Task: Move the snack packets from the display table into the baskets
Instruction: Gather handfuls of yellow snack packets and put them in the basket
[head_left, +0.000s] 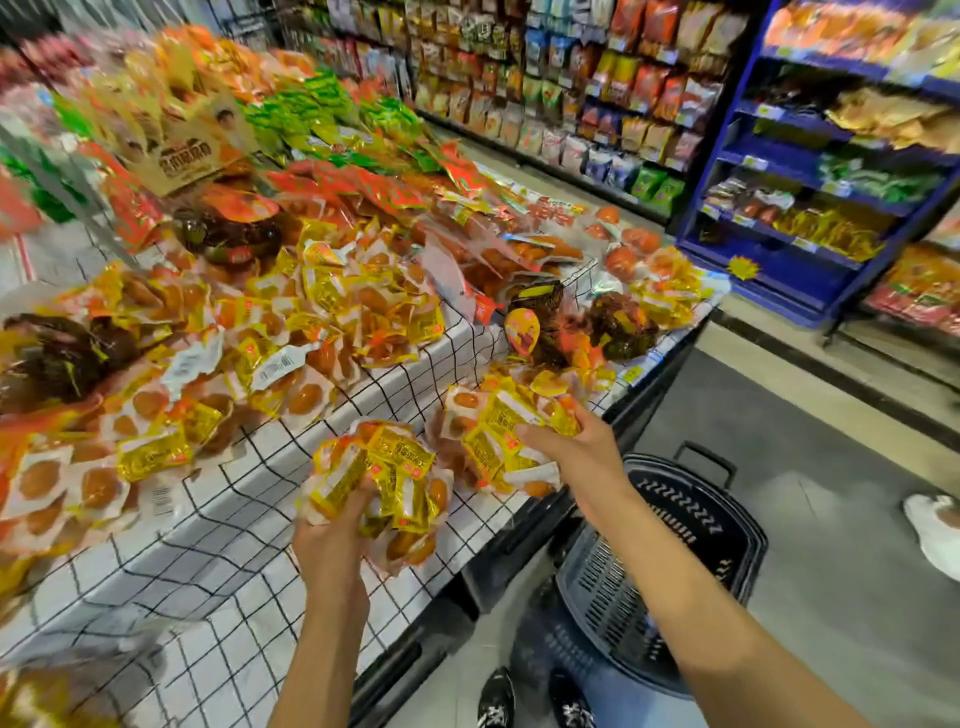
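Note:
My left hand (330, 540) grips a thick bunch of yellow and orange snack packets (382, 480) just above the checked cloth of the display table (234, 561). My right hand (571, 447) holds another bunch of the same yellow packets (501, 434) near the table's right edge. A dark plastic basket (670, 566) stands on the floor below and to the right of my right forearm, with its handle up at the far side. More yellow packets (291, 332) lie piled across the table.
Dark brown and red packets (597, 322) fill the far part of the table. Stocked shelves (597, 104) and a blue rack (810, 197) line the aisle beyond. My shoes (530, 701) stand beside the basket; another person's white shoe (935, 530) is at the right.

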